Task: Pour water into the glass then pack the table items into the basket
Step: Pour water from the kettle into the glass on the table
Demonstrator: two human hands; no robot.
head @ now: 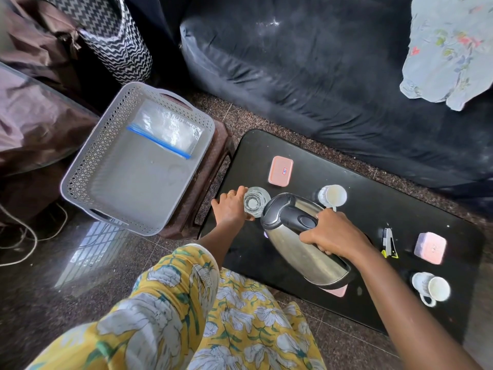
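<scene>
A clear glass (256, 201) stands near the left end of the black table (373, 204). My left hand (231, 206) grips its side. My right hand (329, 233) grips the black handle of a steel kettle (301, 241), tilted with its spout end at the glass rim. On the table lie a pink lidded box (280, 170), a white mug (332, 196), a stapler (388, 243), a second pink box (430, 247) and another white mug (432, 288) on its side. A third pink box (338, 291) peeks from under the kettle. The grey basket (106, 145) sits to the left.
The basket rests on a brown stool (213, 166) and holds a clear zip bag (168, 129). A dark sofa (320, 76) runs behind the table with a floral cloth (450, 49) on it. My knee in yellow floral fabric (170, 303) is in front. White cords (24, 236) lie on the floor at left.
</scene>
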